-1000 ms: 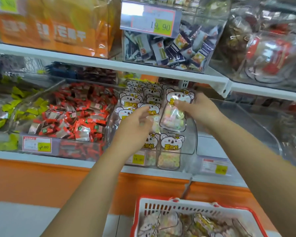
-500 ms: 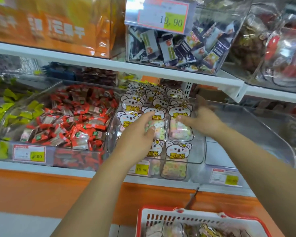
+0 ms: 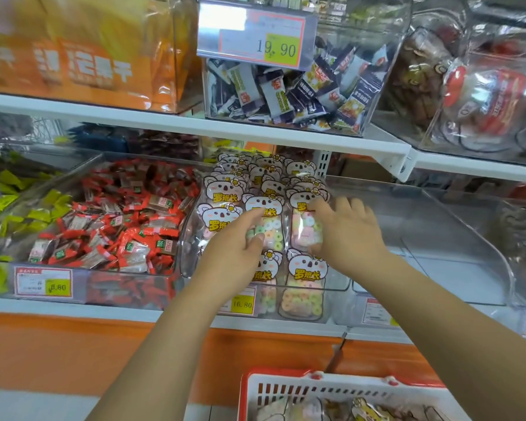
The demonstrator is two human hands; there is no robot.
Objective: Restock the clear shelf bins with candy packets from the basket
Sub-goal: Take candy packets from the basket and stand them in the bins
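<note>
Left hand [image 3: 236, 249] resting near-straight fingers on middle-row koala candy packet [image 3: 274, 229] — not gripping. Right hand [image 3: 351, 235] pressing spread fingers flat on right-row packet [image 3: 304, 232]. Both packets lying in clear bin [image 3: 337, 281], among overlapping rows. Red-wrapped candies [image 3: 119, 226] filling neighbouring bin at left. Red-rimmed basket [image 3: 331, 390] sitting below shelf — more packets inside.

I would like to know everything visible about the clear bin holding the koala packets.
The clear bin is transparent plastic, open on top, with a curved front wall. It stands on the lower shelf beside the bin of red-wrapped candies. Koala packets fill it in overlapping rows. A price tag reading 16.80 sits on its front. The left hand and right hand touch packets inside.
</note>
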